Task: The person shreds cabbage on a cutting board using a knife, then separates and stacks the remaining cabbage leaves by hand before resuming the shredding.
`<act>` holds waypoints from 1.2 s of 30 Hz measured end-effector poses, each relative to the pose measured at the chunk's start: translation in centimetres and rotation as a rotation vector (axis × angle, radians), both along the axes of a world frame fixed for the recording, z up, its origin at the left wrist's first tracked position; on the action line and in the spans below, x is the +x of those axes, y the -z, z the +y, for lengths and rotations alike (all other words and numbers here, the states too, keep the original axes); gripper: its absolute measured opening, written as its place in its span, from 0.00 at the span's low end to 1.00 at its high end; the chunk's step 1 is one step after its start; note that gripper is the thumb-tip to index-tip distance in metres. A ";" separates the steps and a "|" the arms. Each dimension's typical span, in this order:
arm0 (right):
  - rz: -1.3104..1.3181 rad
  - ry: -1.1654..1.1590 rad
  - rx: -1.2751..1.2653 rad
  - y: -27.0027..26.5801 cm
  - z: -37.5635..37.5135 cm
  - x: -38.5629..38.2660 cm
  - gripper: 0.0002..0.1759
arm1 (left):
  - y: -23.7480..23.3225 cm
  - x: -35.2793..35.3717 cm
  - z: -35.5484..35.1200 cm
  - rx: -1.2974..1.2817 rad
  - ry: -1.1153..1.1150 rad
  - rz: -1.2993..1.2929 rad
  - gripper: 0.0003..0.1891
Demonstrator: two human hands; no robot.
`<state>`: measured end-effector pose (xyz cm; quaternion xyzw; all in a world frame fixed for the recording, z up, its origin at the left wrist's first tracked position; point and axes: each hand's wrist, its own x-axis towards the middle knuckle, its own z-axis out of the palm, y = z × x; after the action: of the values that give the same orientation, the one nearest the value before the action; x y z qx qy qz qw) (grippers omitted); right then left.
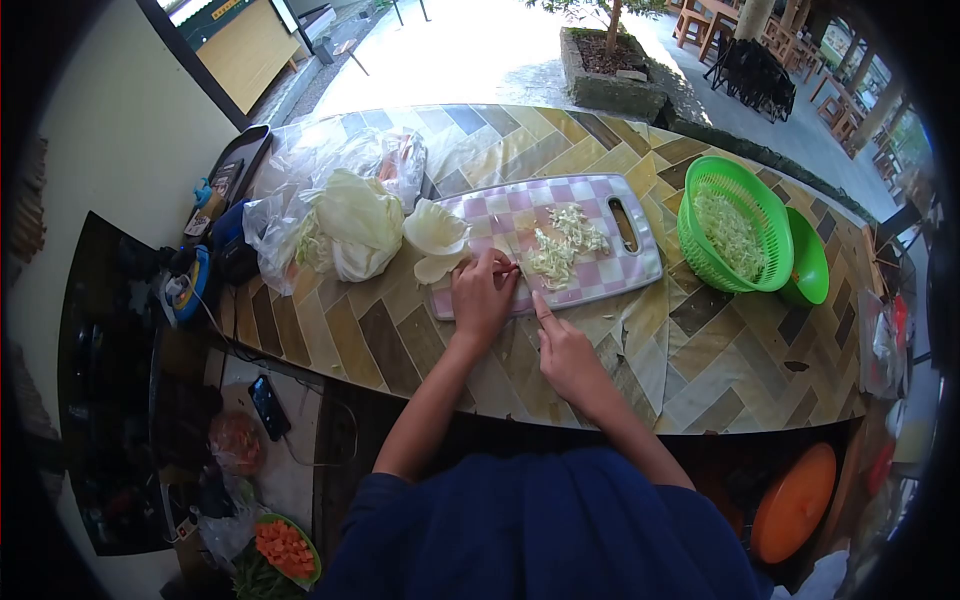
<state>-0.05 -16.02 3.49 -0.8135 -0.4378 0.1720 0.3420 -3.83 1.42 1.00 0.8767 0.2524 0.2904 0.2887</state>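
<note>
While left hand [483, 292] is pressing down, fingers curled together, on checked cutting board [600, 285], right hand [565, 352] is gripping knife [518, 265], index finger extended, beside shredded cabbage [560, 245].

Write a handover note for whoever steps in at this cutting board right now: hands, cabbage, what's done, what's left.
Left hand: fingers curled down on the cutting board, beside the cut cabbage.
Right hand: at the board's near edge, forefinger out; whether it grips a knife is unclear.
Done: shreds on the board, more in the green colander.
Left: loose leaves beside the board and the cabbage head on the plastic bag.
</note>
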 end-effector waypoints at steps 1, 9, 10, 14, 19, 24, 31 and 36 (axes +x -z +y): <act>-0.006 0.002 -0.007 -0.2 -0.3 -0.1 0.34 | 0.0 0.0 -0.2 0.004 0.007 -0.005 0.09; -0.007 0.025 -0.035 -0.5 -2.2 0.3 0.33 | -0.1 0.3 0.0 -0.059 -0.005 -0.035 0.09; -0.008 0.033 -0.023 -0.5 -2.0 0.5 0.33 | -0.1 0.2 -0.1 -0.049 -0.003 -0.029 0.09; 0.002 0.033 0.090 -0.8 -1.9 0.7 0.33 | -0.1 0.1 0.0 0.003 0.015 -0.017 0.09; 0.044 0.015 0.101 -1.3 -2.0 -0.4 0.32 | 0.1 0.0 -0.1 0.066 0.013 -0.009 0.09; 0.044 0.009 0.086 -1.2 -1.8 -0.8 0.33 | 0.0 -0.2 -0.2 0.093 0.010 -0.019 0.08; 0.087 -0.007 0.070 -1.0 -1.6 -0.7 0.33 | 0.0 -0.4 -0.1 0.027 0.035 -0.016 0.08; 0.082 0.021 -0.011 -1.3 -0.4 -0.5 0.33 | 0.0 -0.3 0.0 -0.020 0.039 -0.003 0.07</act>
<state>-0.53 -16.40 4.83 -0.8120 -0.4141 0.2042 0.3572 -4.13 1.40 1.04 0.8780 0.2376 0.2836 0.3037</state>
